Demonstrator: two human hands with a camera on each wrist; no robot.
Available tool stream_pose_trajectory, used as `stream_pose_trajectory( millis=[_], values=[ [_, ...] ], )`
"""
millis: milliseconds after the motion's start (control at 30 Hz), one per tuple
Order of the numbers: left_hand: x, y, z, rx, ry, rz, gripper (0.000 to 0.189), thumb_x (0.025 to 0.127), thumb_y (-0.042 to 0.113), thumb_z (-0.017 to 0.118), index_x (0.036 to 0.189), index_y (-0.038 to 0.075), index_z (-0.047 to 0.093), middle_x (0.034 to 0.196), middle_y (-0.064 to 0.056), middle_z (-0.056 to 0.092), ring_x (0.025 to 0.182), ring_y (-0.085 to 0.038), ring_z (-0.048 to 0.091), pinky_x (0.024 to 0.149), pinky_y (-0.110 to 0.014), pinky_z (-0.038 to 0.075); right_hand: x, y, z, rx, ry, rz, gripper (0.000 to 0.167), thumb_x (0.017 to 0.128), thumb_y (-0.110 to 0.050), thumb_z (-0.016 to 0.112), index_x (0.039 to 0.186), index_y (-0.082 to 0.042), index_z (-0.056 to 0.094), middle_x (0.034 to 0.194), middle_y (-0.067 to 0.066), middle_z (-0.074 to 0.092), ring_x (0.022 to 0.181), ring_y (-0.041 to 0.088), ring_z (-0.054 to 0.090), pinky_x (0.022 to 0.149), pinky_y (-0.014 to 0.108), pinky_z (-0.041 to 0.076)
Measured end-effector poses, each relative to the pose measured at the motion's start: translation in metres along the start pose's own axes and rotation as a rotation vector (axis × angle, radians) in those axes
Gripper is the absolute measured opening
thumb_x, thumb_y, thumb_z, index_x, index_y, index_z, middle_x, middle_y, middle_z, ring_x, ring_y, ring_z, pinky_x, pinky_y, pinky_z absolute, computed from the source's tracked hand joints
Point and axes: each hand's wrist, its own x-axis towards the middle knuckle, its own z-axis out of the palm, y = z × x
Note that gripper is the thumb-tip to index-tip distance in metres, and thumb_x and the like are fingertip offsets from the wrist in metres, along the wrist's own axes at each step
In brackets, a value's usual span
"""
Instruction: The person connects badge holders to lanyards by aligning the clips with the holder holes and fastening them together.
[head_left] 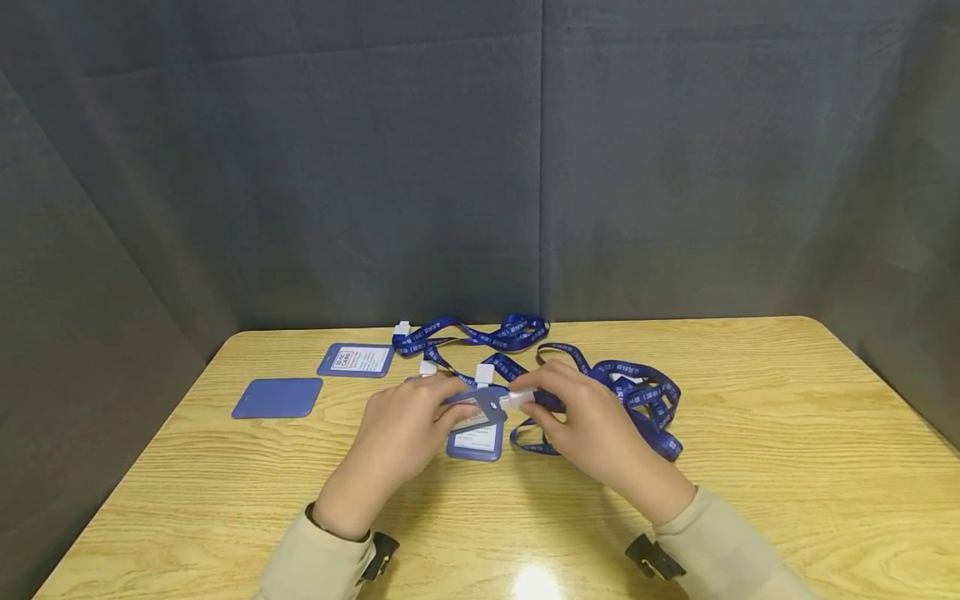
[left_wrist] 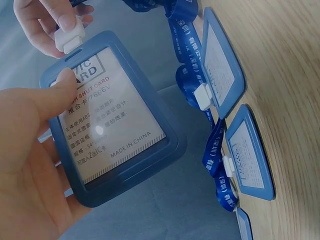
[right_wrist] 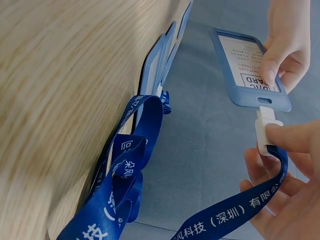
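Observation:
My left hand (head_left: 405, 429) pinches a blue badge holder (left_wrist: 172, 137), thumb across its front, above the table. Behind its clear window lies a white printed card (left_wrist: 115, 115). My right hand (head_left: 592, 421) pinches a white plastic clip (right_wrist: 261, 137) between thumb and fingers. The clip's narrow end is right at the slot (right_wrist: 264, 100) in the holder's top edge. From the clip a blue lanyard (right_wrist: 240, 210) with white lettering trails past the right hand's fingers. Another badge holder (head_left: 475, 446) with a white clip (head_left: 485, 374) lies on the table just below the hands.
On the wooden table (head_left: 225, 508), a card-filled holder (head_left: 375, 361) and a plain blue holder (head_left: 275, 398) lie at the left. Coiled blue lanyards (head_left: 517, 333) stretch along the back, and a tangled lanyard bundle (head_left: 645, 400) lies at right. A dark cloth (head_left: 420, 167) hangs behind.

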Motion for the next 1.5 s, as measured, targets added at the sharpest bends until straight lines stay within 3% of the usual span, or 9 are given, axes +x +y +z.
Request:
stream_pose_trajectory(
  millis=[233, 500, 633, 967, 1233, 1500],
  values=[
    [-0.001, 0.000, 0.001, -0.006, 0.005, 0.015, 0.021, 0.093, 0.036, 0.068, 0.107, 0.022, 0.074, 0.103, 0.004, 0.073, 0.089, -0.020, 0.069, 0.066, -0.040, 0.051, 0.000, -0.001, 0.002, -0.002, -0.009, -0.031, 0.027, 0.084, -0.001, 0.078, 0.107, -0.014, 0.073, 0.100, -0.005, 0.066, 0.080, 0.008, 0.058, 0.068, 0.032, 0.052],
    [-0.002, 0.002, 0.002, -0.004, 0.031, 0.051, 0.020, 0.093, 0.035, 0.069, 0.105, 0.020, 0.074, 0.101, 0.003, 0.073, 0.086, -0.019, 0.069, 0.063, -0.038, 0.051, 0.000, 0.000, 0.001, 0.101, -0.016, -0.011, 0.022, 0.085, 0.000, 0.076, 0.105, -0.010, 0.074, 0.102, -0.001, 0.071, 0.088, 0.011, 0.066, 0.074, 0.030, 0.055],
    [-0.003, 0.004, 0.003, 0.013, 0.075, 0.084, 0.018, 0.093, 0.032, 0.070, 0.103, 0.018, 0.075, 0.097, 0.003, 0.073, 0.080, -0.018, 0.068, 0.059, -0.034, 0.049, 0.000, 0.000, 0.001, 0.137, 0.013, -0.010, 0.021, 0.084, 0.000, 0.077, 0.104, -0.007, 0.075, 0.102, 0.003, 0.074, 0.075, 0.008, 0.064, 0.062, 0.025, 0.051],
    [-0.006, 0.008, 0.008, 0.004, 0.234, 0.224, 0.007, 0.090, 0.016, 0.074, 0.092, 0.010, 0.070, 0.084, 0.002, 0.067, 0.060, -0.009, 0.055, 0.052, -0.024, 0.044, -0.001, -0.005, 0.000, 0.228, 0.082, 0.001, 0.022, 0.081, 0.004, 0.078, 0.100, -0.006, 0.077, 0.100, 0.004, 0.075, 0.078, 0.008, 0.068, 0.058, 0.023, 0.050],
    [-0.006, 0.009, 0.012, -0.029, 0.310, 0.248, 0.010, 0.083, 0.010, 0.079, 0.085, 0.007, 0.070, 0.080, 0.000, 0.068, 0.060, -0.012, 0.059, 0.051, -0.026, 0.046, -0.002, -0.007, 0.003, 0.277, 0.117, -0.014, 0.023, 0.078, 0.008, 0.079, 0.096, -0.006, 0.078, 0.095, 0.004, 0.075, 0.078, 0.010, 0.070, 0.062, 0.024, 0.055],
    [-0.007, 0.012, 0.016, -0.087, 0.364, 0.230, 0.011, 0.081, 0.006, 0.080, 0.080, 0.008, 0.069, 0.076, 0.001, 0.067, 0.058, -0.012, 0.059, 0.051, -0.027, 0.045, -0.002, -0.010, 0.006, 0.311, 0.154, -0.014, 0.023, 0.077, 0.010, 0.079, 0.093, -0.006, 0.078, 0.094, 0.006, 0.075, 0.078, 0.012, 0.070, 0.062, 0.026, 0.056]
  ],
)
